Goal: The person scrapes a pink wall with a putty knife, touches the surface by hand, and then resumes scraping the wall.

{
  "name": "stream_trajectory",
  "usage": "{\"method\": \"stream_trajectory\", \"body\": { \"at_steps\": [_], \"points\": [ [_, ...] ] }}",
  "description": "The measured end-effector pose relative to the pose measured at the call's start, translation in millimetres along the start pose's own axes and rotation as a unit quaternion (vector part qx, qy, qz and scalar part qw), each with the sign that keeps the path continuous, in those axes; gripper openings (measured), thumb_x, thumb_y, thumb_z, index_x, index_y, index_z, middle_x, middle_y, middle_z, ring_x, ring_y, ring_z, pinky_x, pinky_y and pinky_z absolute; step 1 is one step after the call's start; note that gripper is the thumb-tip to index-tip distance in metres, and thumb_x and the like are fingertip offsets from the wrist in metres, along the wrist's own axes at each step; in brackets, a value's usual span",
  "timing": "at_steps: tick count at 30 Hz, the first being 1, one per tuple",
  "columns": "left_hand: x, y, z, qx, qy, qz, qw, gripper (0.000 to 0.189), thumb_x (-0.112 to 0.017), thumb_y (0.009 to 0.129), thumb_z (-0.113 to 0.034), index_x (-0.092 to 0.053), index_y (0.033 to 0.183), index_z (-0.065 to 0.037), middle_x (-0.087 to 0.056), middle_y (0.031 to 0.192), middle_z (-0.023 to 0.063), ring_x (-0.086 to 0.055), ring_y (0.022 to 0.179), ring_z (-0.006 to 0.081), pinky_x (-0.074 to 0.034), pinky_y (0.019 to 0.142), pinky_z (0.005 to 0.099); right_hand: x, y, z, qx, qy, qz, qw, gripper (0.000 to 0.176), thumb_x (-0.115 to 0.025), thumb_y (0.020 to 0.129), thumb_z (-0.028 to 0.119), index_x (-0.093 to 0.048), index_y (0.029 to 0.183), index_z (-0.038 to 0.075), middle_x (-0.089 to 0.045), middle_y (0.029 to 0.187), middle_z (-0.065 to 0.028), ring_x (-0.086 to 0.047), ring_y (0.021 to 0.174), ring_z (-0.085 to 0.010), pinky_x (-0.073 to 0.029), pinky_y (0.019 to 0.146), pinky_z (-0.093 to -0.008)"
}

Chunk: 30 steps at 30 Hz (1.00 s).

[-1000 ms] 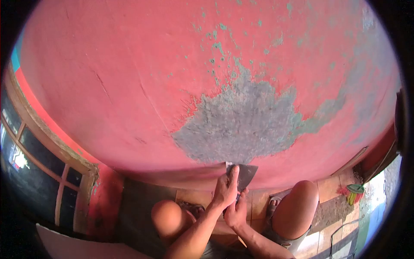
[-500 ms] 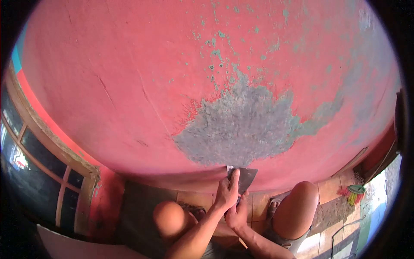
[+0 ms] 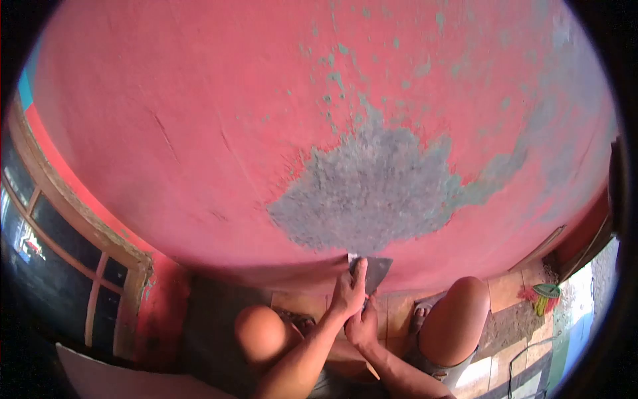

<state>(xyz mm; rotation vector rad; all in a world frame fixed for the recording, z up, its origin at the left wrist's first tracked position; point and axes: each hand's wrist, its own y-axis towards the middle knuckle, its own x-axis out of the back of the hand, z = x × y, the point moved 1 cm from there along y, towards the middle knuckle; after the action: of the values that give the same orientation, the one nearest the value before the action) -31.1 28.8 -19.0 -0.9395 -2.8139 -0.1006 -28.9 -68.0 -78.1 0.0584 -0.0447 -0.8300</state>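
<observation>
A scraper with a broad dark metal blade (image 3: 377, 271) stands with its wide edge at the lower border of a bare grey patch (image 3: 372, 186) on the pink wall (image 3: 199, 100). My left hand (image 3: 349, 292) is closed around the scraper near the blade, with a finger or thumb stretched up along the blade's left side. Just below it, my right hand (image 3: 362, 327) wraps the lower part of the scraper. Most of the handle is hidden by both hands.
My bent knees frame the tiled floor (image 3: 399, 316) below the wall. At left is a wooden-framed window (image 3: 100, 233). A green, red and yellow broom head (image 3: 546, 296) lies at right, near a dark cable (image 3: 522, 356). Green flecks (image 3: 335, 80) show through the paint above the patch.
Both hands and the scraper have shifted slightly left and up. The grip stays the same, and the grey patch looks unchanged.
</observation>
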Motion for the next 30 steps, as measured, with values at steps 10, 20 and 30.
{"method": "stream_trajectory", "body": {
  "at_steps": [10,20,30],
  "points": [
    [1.7,-0.1,-2.7,0.015,0.016,0.013,1.000,0.057,-0.043,0.104,-0.051,-0.058,0.077,-0.003,-0.057,0.060,0.0021,-0.062,0.054,0.0129,-0.048,0.048,0.0285,4.3,1.1,18.4,0.082,-0.050,-0.019,0.995,0.036,-0.045,0.102,0.023,-0.058,0.111,-0.010,-0.067,0.093,-0.0233,-0.067,0.085,-0.0352,-0.051,0.077,-0.0423],
    [3.7,0.3,-9.5,0.030,-0.035,0.007,0.999,0.061,-0.045,0.103,-0.052,-0.051,0.067,-0.004,-0.044,0.058,-0.0018,-0.050,0.053,0.0093,-0.046,0.045,0.0294,8.5,2.5,44.1,0.002,-0.018,0.003,1.000,0.038,-0.045,0.103,0.024,-0.057,0.109,-0.011,-0.066,0.086,-0.0225,-0.066,0.081,-0.0333,-0.050,0.079,-0.0419],
    [0.4,-4.8,-11.0,0.063,-0.083,0.027,0.994,0.059,-0.044,0.104,-0.051,-0.052,0.067,-0.005,-0.046,0.057,-0.0024,-0.051,0.052,0.0086,-0.045,0.047,0.0286,3.9,-1.7,38.6,0.043,-0.018,-0.059,0.997,0.037,-0.045,0.103,0.024,-0.054,0.117,-0.010,-0.066,0.092,-0.0240,-0.065,0.088,-0.0347,-0.050,0.084,-0.0410]
  ]
}}
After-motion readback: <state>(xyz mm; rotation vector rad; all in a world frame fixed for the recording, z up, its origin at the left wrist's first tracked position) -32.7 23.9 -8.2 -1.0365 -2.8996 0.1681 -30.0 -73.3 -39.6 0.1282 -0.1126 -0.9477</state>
